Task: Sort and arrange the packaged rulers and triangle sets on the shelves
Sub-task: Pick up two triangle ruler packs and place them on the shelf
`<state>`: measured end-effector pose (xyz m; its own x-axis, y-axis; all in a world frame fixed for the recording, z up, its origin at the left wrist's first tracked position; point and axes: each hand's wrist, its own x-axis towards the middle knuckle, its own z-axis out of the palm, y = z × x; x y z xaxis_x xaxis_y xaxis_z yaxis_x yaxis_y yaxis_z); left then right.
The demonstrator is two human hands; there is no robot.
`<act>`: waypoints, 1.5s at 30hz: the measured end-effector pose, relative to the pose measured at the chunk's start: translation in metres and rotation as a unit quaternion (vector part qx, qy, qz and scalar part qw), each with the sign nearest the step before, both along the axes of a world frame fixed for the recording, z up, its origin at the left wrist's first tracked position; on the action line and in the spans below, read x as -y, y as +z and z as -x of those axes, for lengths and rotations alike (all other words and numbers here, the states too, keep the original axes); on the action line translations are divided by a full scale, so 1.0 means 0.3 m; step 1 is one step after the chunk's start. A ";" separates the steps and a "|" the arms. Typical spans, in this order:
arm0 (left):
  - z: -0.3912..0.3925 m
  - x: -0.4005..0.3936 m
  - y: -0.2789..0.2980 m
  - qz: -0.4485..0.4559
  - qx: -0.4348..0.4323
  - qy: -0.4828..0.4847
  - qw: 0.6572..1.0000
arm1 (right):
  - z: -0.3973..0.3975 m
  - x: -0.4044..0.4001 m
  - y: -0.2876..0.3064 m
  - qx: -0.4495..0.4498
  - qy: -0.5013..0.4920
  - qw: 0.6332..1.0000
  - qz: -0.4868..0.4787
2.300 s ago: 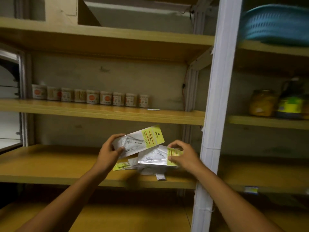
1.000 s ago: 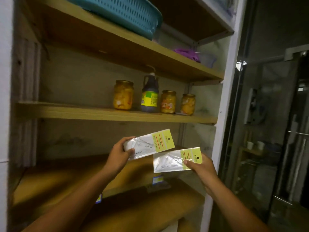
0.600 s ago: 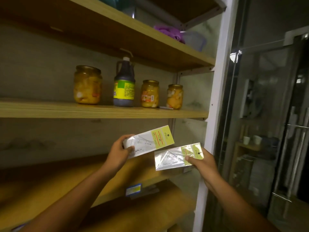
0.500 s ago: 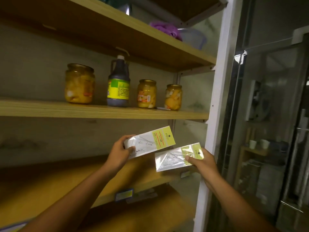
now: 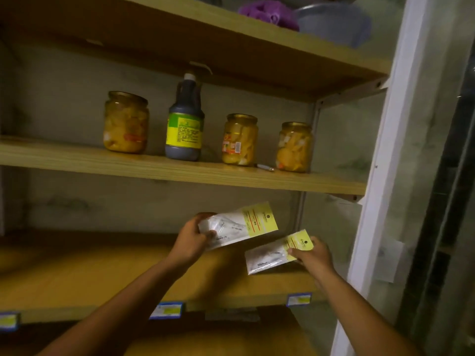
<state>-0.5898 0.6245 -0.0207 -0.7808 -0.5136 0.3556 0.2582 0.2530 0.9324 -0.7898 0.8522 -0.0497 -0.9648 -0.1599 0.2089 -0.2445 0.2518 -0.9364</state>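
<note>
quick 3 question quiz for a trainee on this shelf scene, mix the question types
1. True or false: each hand holds one packet.
2. How many glass jars stand on the shelf above the hands?
3. The dark bottle stands: A) left of all jars B) between the first and second jar from the left C) at the right end.

Key
1. True: left hand grips the upper packet; right hand pinches the lower packet.
2. Three glass jars.
3. B: dark bottle.
</note>
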 end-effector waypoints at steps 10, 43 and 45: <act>0.083 0.157 -0.043 0.084 0.036 0.061 0.994 | 0.195 0.216 -0.087 -0.053 -0.044 0.995 -0.079; 0.706 0.048 -0.149 0.230 0.295 0.013 0.927 | 0.407 0.068 -0.062 -0.268 -0.084 0.922 -0.265; 0.729 0.053 -0.165 0.266 0.302 0.023 0.915 | 0.401 0.059 -0.057 -0.263 -0.077 0.926 -0.259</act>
